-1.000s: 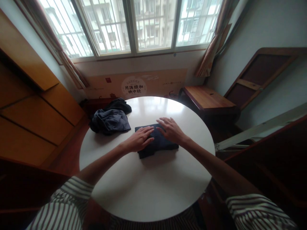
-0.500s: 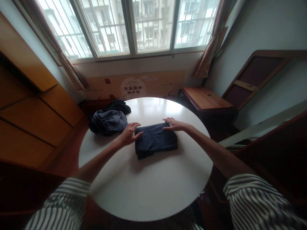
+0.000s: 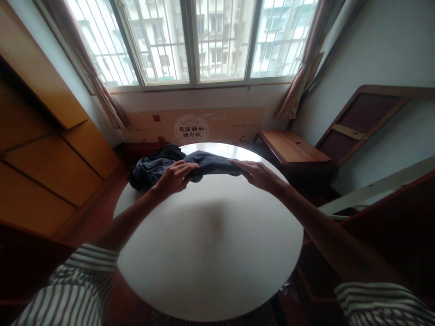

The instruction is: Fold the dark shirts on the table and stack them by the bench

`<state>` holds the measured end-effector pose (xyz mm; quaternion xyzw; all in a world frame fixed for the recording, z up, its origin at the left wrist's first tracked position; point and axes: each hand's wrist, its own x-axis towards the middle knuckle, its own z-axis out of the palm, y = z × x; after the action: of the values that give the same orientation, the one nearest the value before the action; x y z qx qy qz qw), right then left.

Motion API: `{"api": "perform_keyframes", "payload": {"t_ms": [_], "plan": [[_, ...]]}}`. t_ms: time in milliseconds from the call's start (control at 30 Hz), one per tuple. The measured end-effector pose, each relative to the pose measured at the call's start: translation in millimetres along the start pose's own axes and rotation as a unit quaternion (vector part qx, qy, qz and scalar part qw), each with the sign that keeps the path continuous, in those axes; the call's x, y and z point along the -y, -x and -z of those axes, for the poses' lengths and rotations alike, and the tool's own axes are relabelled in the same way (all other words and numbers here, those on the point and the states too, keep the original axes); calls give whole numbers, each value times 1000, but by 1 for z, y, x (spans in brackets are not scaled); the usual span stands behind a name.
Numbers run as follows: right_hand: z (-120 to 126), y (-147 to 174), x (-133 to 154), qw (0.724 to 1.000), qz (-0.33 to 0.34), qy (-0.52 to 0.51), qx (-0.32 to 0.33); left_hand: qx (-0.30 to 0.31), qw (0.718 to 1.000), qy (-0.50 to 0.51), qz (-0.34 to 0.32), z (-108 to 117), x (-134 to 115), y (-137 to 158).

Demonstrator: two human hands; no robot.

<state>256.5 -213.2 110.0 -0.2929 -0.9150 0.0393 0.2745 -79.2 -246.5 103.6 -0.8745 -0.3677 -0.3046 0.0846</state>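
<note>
Wall panel (image 3: 193,126) (月满颐和 映中秋) behind hands (image 3: 173,176) holding dark cloth (image 3: 212,162).

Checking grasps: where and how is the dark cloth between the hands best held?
The dark cloth is likely best gripped at its opposite ends, from left and right, as the left hand and right hand do: wide and soft, it might droop otherwise.

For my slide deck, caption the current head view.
Left hand and right hand hold folded dark cloth above a white table, near crumpled fabric.
</note>
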Motion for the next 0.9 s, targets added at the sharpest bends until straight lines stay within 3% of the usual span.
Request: {"api": "perform_keyframes", "payload": {"t_ms": [100,233,333,467,600,733,900], "plan": [[-30,33,2,999,30,11,36,48,996,-47,-61,-17,-18,42],[-64,95,3,986,45,-16,157,128,984,-52,-115,-37,-48,105],[-65,116,15,986,15,-18,163,158,982,-23,-99,-33,-67,113],[-67,81,41,991,18,-17,134,159,987,8,0,-36,-69,73],[-97,30,47,988,5,5,157,195,976,-21,90,-68,-53,46],[-120,20,19,978,-81,42,188,254,956,-32,146,-84,-44,58],[-108,34,-3,968,-137,95,185,254,962,-18,97,-59,-34,82]]}}
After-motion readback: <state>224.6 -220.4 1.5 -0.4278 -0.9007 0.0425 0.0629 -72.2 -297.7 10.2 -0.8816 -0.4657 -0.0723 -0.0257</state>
